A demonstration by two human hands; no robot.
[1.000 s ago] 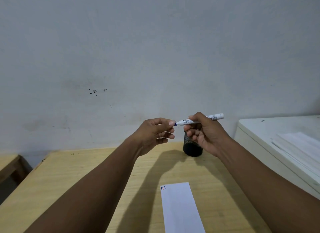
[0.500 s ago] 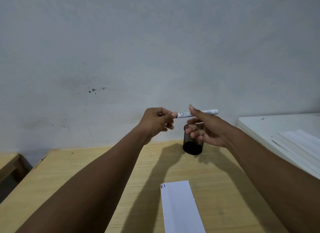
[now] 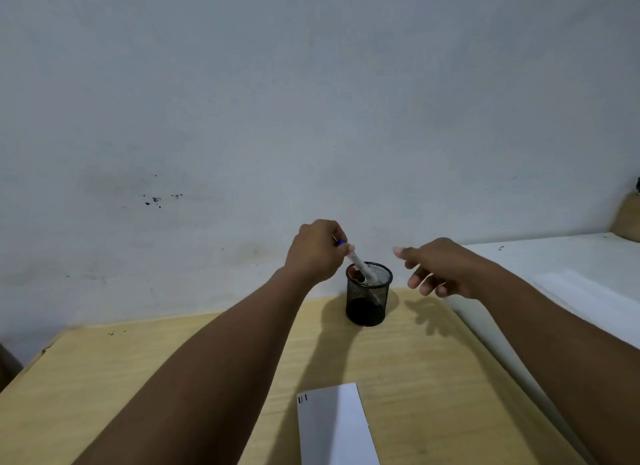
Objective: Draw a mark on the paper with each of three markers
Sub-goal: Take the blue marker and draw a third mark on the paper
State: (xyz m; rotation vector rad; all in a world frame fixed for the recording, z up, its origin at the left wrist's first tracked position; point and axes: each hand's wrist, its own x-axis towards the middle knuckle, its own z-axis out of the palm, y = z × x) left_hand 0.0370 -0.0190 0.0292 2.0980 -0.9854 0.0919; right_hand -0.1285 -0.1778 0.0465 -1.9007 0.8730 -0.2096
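My left hand [image 3: 317, 251] grips the blue-capped end of a white marker [image 3: 362, 267], whose lower end slants down into a black mesh pen cup [image 3: 368, 300] at the back of the wooden table. Other markers [image 3: 356, 274], one with a red end, stand inside the cup. My right hand [image 3: 438, 267] hovers just right of the cup with fingers spread and nothing in it. A white strip of paper [image 3: 337, 430] lies on the table near me, with short marks [image 3: 302, 399] in red, dark and blue at its top left corner.
The wooden table [image 3: 138, 378] stands against a grey wall. A white cabinet [image 3: 554, 267] with sheets of paper on it adjoins the table on the right. A brown object [image 3: 628, 219] sits at the far right edge.
The marker was held level between both hands with the cap going on. Now my left hand alone holds it, tilted down into the cup, and my right hand has let go and moved right.
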